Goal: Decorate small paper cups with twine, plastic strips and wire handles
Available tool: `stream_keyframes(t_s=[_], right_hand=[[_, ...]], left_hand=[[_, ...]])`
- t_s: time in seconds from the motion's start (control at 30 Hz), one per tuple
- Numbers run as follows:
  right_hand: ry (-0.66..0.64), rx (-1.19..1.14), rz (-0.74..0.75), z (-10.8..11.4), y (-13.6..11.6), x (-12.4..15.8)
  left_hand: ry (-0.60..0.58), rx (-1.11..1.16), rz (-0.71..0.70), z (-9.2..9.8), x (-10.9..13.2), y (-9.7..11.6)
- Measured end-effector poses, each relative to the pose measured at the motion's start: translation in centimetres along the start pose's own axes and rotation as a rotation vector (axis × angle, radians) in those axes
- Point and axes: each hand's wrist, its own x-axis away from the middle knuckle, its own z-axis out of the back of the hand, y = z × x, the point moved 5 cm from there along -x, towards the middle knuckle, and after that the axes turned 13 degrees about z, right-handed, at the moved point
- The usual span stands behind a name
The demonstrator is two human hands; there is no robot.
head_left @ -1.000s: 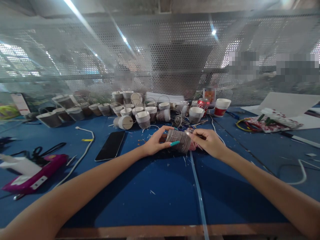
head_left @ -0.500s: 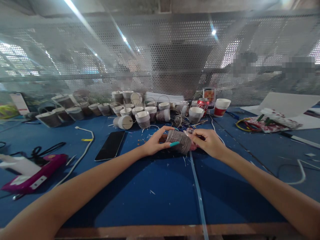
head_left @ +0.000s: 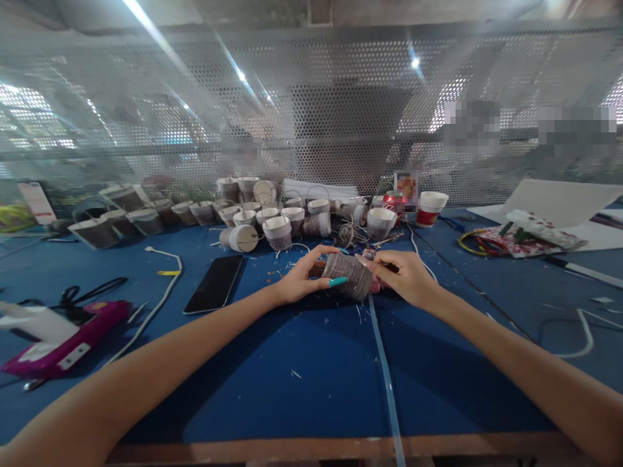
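Observation:
A paper cup wrapped in grey-brown twine (head_left: 349,275) lies tilted on its side just above the table, its wound side towards me. Around its left end my left hand (head_left: 304,277) is closed, thumb in front and fingers over the top. My right hand (head_left: 400,275) pinches at the cup's right upper end, thumb and forefinger pressed together; what lies between them is too small to make out. A pinkish bundle (head_left: 377,283) shows partly behind the right fingers. Behind the hands lies a tangle of twine (head_left: 346,233).
Several twine-wrapped cups (head_left: 277,232) with wire handles crowd the back. A black phone (head_left: 214,285) lies left, near a purple power strip (head_left: 73,340) and a white cable (head_left: 165,305). A red can (head_left: 393,202) and stacked paper cups (head_left: 431,209) stand back right. A pale strip (head_left: 387,376) crosses the table edge.
Both hands stay at nearly the same place on the wrapped cup. The cup has turned very slightly, and the right fingertips have shifted a little along its end.

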Motion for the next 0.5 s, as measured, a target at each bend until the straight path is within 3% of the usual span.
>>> stream_keyframes(t_s=[0.5], right_hand=[[-0.020, 0.099, 0.015, 0.06, 0.57, 0.20]], left_hand=[[-0.008, -0.009, -0.030, 0.02, -0.03, 0.07]])
